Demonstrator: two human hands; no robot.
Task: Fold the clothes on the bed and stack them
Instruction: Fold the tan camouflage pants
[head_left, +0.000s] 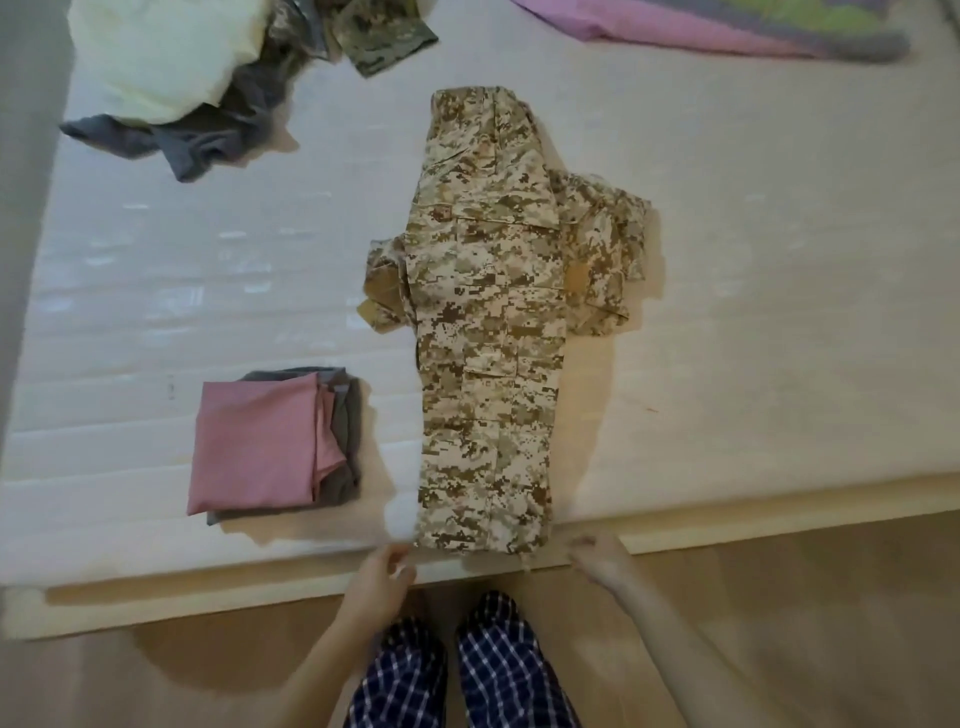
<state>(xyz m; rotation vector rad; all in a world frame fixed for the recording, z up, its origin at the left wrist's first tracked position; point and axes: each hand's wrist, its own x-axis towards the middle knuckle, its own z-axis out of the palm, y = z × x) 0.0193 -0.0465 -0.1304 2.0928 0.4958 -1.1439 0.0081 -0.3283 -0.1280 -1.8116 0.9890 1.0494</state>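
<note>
A white quilted mattress (753, 312) fills most of the view, with a pale wooden floor (805, 623) along its near edge. In the middle of the bed lies one desert camouflage garment (488, 322) of stiff, pixel-patterned tan and brown cloth. It is folded into a long, narrow strip running from the near edge toward the far side, with bunched flaps sticking out to the left and right at its middle.

To its left, apart from it, sits one neat square stack of two folded pieces: a pink cloth (254, 447) on top of a grey cloth (345, 415).

At the far left corner is a loose heap of three items: a cream garment (166, 52), a crumpled grey garment (202, 140) and a green camouflage garment (384, 36). At the far right lie a pink sheet (649, 26) and a striped blanket (789, 15).

Two hands reach from below, just short of the strip's near end, one at each corner. The left hand (384, 571) is blurred, so I cannot tell its grip. The right hand (597, 558) has loosely curled fingers and holds nothing. Dark blue checked trousers (509, 670) show between the arms.
</note>
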